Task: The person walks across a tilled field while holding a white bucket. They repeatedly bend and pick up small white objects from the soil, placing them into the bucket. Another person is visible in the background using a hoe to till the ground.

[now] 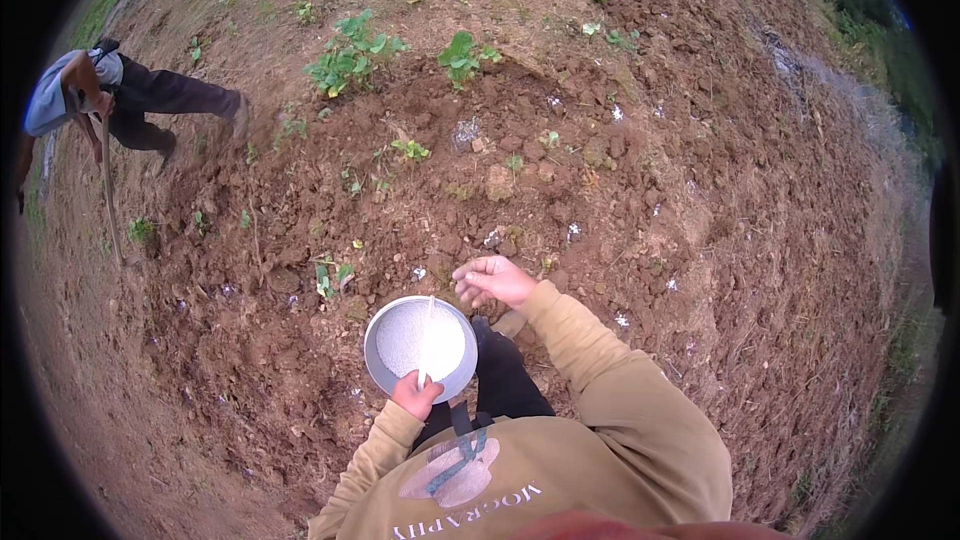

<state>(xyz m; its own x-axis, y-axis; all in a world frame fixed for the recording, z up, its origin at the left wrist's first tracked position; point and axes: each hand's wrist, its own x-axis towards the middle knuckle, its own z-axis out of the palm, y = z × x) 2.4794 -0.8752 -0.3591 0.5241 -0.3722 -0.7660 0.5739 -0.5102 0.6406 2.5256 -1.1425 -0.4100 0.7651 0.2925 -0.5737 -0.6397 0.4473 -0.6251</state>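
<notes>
My left hand (418,394) grips the near rim and handle of a round pail (373,360), which holds white granules (405,334). A pale, narrow handle or strip (429,330) runs across the pail's mouth from my left thumb to the far rim. Just right of the pail, over the soil, my right hand (495,281) is held out with fingers loosely bent; nothing shows in it, though its palm side is partly hidden. Small white clumps lie on the brown soil near it, one (418,272) beyond the pail and another (574,230) farther ahead to the right.
At the left, another person (112,90) bends over, holding a long wooden-handled tool (111,195) against the ground. Leafy green plants (352,56) and a smaller one (460,58) grow ahead. The soil is loose and cloddy. My shoe (510,324) stands below my right hand.
</notes>
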